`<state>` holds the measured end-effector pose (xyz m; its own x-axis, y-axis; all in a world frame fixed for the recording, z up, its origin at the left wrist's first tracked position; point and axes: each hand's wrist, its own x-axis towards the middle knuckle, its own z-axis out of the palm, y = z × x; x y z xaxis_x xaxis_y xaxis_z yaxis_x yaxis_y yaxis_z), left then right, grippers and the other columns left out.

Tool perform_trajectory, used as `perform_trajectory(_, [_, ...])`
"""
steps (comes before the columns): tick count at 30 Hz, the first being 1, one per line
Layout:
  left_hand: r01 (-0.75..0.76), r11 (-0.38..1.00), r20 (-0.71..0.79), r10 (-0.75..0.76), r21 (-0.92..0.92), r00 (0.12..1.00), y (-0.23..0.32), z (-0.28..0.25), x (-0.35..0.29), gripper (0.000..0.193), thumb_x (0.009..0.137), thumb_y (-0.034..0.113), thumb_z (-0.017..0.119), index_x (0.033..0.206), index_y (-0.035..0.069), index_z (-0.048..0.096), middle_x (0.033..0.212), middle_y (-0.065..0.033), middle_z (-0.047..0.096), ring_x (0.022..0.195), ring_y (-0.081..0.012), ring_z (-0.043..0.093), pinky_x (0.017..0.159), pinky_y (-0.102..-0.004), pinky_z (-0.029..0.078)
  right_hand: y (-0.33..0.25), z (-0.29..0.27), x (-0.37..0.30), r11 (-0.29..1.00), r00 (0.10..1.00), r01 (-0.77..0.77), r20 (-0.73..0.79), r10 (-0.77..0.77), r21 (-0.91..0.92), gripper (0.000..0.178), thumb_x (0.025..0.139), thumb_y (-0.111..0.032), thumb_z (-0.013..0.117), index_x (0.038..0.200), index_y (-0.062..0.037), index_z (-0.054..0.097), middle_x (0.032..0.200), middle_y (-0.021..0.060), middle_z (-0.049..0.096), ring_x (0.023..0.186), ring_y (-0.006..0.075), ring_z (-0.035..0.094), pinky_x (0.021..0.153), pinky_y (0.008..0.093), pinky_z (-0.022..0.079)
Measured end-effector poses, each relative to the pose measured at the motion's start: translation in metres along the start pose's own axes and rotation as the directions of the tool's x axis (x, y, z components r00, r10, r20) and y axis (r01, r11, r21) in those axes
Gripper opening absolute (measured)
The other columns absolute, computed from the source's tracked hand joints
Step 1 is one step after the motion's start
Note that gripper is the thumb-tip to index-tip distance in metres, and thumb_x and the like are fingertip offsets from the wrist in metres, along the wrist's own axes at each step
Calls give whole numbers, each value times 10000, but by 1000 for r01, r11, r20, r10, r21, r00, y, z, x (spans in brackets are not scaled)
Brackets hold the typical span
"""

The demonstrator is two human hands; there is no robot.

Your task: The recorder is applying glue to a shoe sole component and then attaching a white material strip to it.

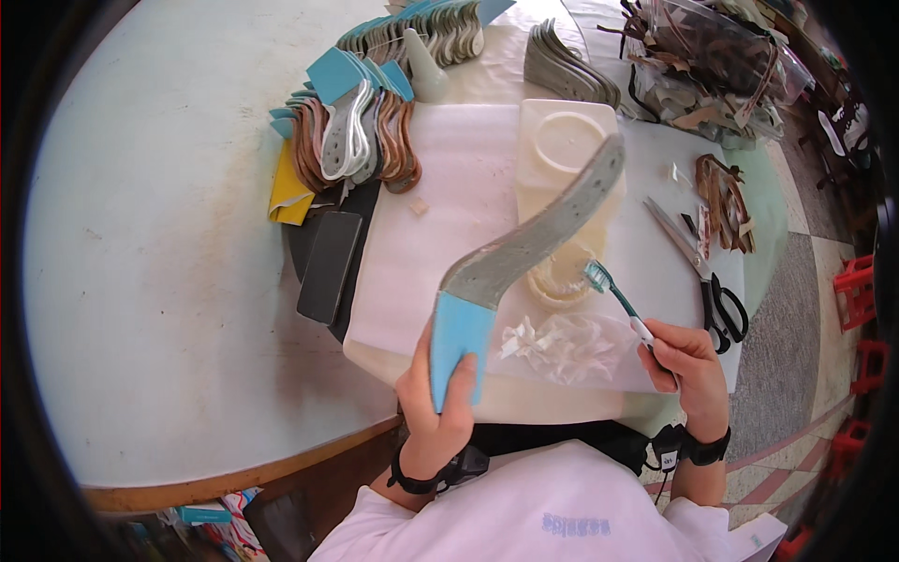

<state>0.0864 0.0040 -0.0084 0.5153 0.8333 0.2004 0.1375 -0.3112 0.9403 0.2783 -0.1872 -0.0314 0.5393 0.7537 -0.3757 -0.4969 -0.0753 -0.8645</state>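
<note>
My left hand [433, 403] is closed on the light blue end of a long, curved grey strap [524, 242], thumb in front. The strap looks like leather with small holes and rises away from me, its far end over a white plastic container [534, 124]. In my right hand [695, 370] is a toothbrush [620, 295] with a teal neck and a white and dark handle. Its bristled head points up and left, apart from the strap. The head appears over the right edge of a round opening with a cream-coloured rim [560, 302]; whether they touch I cannot tell.
Crumpled clear plastic [571, 347] lies in front of the container. Black-handled scissors [716, 300] and brown scraps [726, 201] are at right. Bundled straps [356, 136], a white cone-shaped object [424, 70] and a black phone [331, 267] sit left. More grey straps [562, 70] stand behind.
</note>
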Motion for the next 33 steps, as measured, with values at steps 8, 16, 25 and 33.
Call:
perform_trajectory(8, [-241,965,154,224,105,962,11,9,-4,462,826,-36,505,1278,-85,423,975,-196,636,723,-181,612,657,-241,473,-13,25,-21,938,945,304,-71,-319,-166,282,827,-6,574,1101,43,616,756,58,575,550,81,436,462,201,285])
perform_trajectory(16, [-474,865,202,441,164,874,16,20,-6,440,811,-85,480,1246,-121,426,1024,-221,614,762,-204,630,708,-267,486,-26,47,-33,413,666,637,194,-720,-651,331,745,86,616,1069,21,634,753,100,556,602,153,504,514,232,363])
perform_trajectory(25, [-644,742,271,591,187,759,16,32,3,464,774,-131,461,1236,-138,421,1159,-294,546,1059,-398,577,903,-358,453,-32,38,-46,301,620,636,237,-748,-711,376,715,121,601,1073,10,637,779,111,570,593,179,523,522,237,393])
perform_trajectory(33, [-704,685,313,638,186,704,17,39,8,548,668,-124,509,1213,-131,453,1185,-311,514,1076,-431,547,854,-400,490,-36,25,-53,207,565,540,169,-807,-816,403,698,130,594,1080,7,631,774,113,563,582,186,537,506,239,402])
